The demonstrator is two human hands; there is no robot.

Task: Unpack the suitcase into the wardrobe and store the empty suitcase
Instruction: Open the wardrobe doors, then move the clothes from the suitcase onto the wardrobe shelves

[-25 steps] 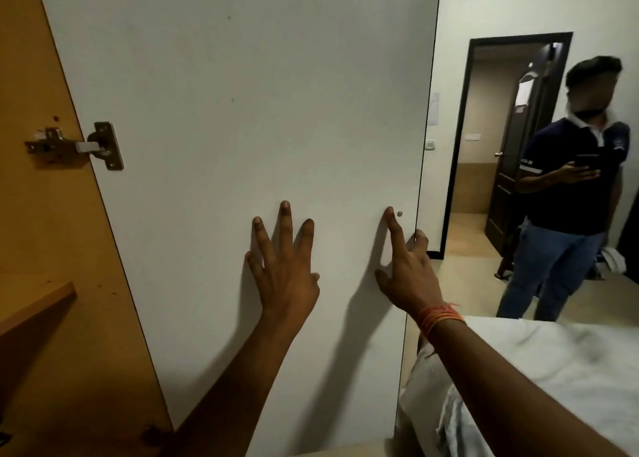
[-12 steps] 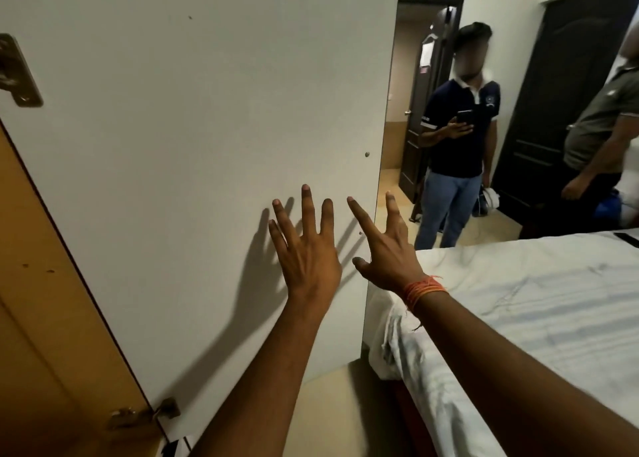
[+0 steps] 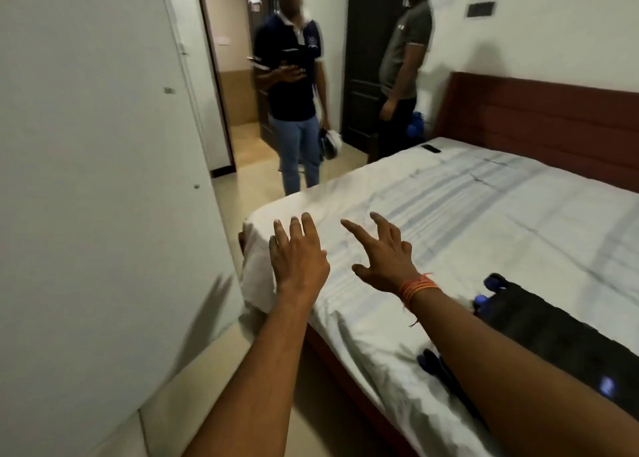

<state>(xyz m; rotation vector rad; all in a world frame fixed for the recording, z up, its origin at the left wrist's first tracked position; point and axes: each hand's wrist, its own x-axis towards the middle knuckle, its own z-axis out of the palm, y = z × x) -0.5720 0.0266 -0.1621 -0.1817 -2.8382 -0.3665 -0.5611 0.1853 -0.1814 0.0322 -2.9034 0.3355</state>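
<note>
The sole view came from a wide-angle camera worn on the person's head, facing forward and down along both outstretched forearms. The left hand (image 3: 299, 253) and right hand (image 3: 382, 256) sat close beneath the lens, in line with the corner of the bed (image 3: 484, 214) nearest the wardrobe door (image 3: 96, 180), which filled the frame's left side at close range. The doorway (image 3: 238, 86) stood well beyond that corner, at upper centre.

Your left hand (image 3: 299, 259) & right hand (image 3: 382, 256) are out front, fingers spread, holding nothing, over the bed (image 3: 501, 221) corner. White wardrobe door (image 3: 96, 180) at left. Black suitcase (image 3: 553, 328) lies on bed, near right. Two people (image 3: 292, 86) stand far.
</note>
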